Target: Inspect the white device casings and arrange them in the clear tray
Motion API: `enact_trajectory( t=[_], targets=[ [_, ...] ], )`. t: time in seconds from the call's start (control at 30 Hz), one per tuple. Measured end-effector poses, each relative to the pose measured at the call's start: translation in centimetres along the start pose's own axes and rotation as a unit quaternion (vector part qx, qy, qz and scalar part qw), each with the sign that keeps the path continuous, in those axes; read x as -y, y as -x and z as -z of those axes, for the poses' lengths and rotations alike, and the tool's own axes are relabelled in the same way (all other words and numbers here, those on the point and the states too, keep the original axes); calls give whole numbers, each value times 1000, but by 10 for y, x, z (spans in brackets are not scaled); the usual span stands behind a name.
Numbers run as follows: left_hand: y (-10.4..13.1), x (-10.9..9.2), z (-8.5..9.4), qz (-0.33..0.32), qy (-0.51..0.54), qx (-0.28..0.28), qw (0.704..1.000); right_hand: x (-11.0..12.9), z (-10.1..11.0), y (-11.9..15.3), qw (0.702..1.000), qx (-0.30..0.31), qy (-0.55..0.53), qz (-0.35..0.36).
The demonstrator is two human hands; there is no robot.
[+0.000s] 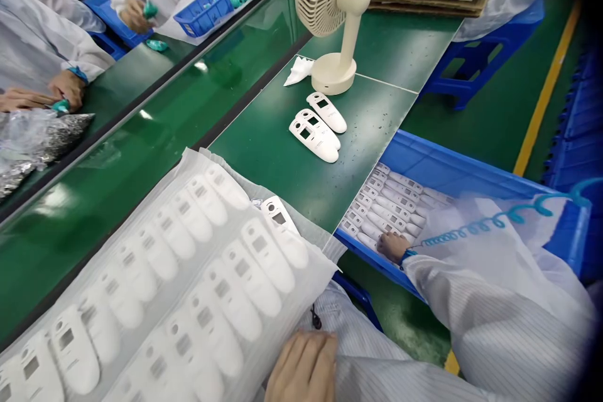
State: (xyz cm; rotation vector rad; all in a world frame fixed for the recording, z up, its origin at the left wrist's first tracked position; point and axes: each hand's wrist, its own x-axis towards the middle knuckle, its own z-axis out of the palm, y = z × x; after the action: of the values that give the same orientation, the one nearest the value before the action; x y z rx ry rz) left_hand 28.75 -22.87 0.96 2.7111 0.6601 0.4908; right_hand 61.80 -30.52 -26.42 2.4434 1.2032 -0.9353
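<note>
- Our right hand (393, 246) reaches into the blue bin (471, 173), fingers curled on white casings (391, 201) (grip unclear).
- Our left hand (304, 367) rests flat, fingers together, holding nothing.
- Careless pulling could scatter rows.

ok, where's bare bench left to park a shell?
Bare green mat lies between the three loose shells and the foam-covered shell tray, and again right of the fan toward the bench edge. Crowded: the blue bin, where the right hand rests on rows of shells, and the tray by the left hand.
</note>
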Motion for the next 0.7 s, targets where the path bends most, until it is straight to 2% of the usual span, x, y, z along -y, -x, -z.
enact_trajectory(
  t=[0.13, 0.27, 0.37, 0.5, 0.6, 0.7],
  targets=[
    [1, 2, 0, 15, 0, 1, 1000, -24, 10, 7, 1000, -11, 16, -8],
    [-1, 8, 3, -13, -8, 24, 1000, -46, 26, -7, 998, -39, 18, -41],
    [-4, 8, 4, -45, -16, 32, 998, -48, 31, -31, 996, -39, 23, -81],
    [-7, 3, 5, -31, -37, 23, 999, -37, 25, -54, 992, -22, 28, -120],
    [-6, 3, 4, -33, -37, 18, 999, -36, 22, -57, 992, -20, 33, -122],
    [-4, 7, 2, -35, -38, 19, 998, -48, 26, -51, 993, -30, 40, -105]
  ],
)
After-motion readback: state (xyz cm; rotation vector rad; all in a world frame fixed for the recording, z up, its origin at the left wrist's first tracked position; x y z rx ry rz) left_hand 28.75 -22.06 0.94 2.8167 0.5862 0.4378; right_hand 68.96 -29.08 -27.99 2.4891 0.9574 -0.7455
